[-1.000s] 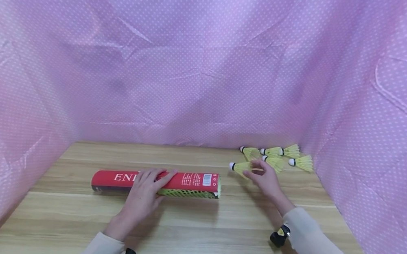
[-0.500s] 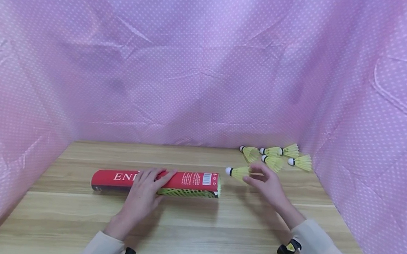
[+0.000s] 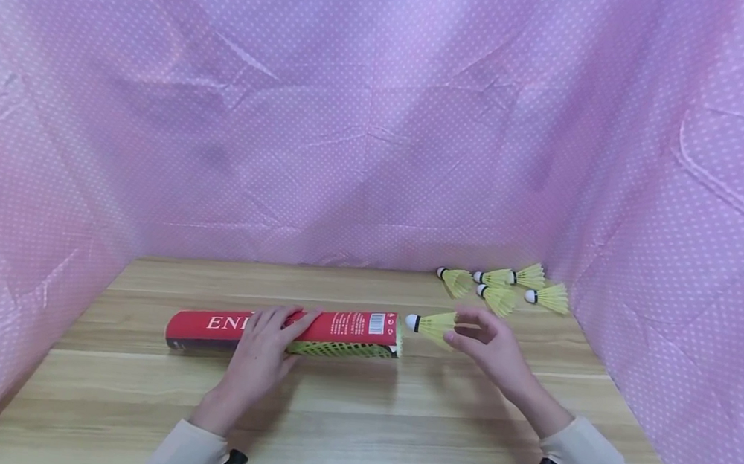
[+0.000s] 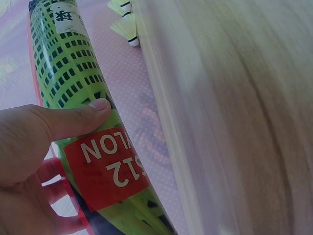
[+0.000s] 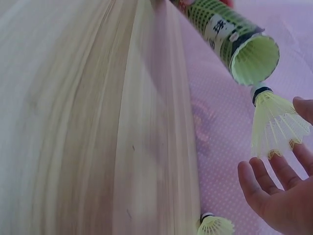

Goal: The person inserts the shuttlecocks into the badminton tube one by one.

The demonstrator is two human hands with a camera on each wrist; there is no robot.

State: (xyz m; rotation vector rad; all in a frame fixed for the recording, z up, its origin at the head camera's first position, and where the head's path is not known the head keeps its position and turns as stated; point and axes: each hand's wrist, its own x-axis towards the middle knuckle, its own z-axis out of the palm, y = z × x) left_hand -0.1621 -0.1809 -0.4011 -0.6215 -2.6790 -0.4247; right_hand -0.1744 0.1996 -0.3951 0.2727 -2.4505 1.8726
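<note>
Just outside the open end of the tube (image 3: 345,334), a shuttlecock (image 3: 435,328) sits at the fingertips of the right hand (image 3: 495,352): thumb and fingers pinch the wide rim of its skirt, while its tip points away from them, toward the tube's mouth. It is over the right half of the worktop (image 3: 339,438), short of the far edge. The left hand (image 3: 259,356) grips the tube around its middle, the thumb on one side and the fingers spread across the other; the tube runs roughly along the far edge. Whether it touches the wood is hard to tell. The shuttlecock has a rounded white tip, a black band and a flaring yellow skirt of thin ribs and fine mesh. Red, dark and glossy, the tube is a long cylinder with white lettering, a barcode near its mouth and a clear strip showing green mesh inside. Near the far right corner lie five more shuttlecocks (image 3: 549,297), all yellow-skirted. The worktop has a pale, streaky wood grain; beyond its edges hangs creased pink-violet cloth (image 3: 366,157) with small white dots.
</note>
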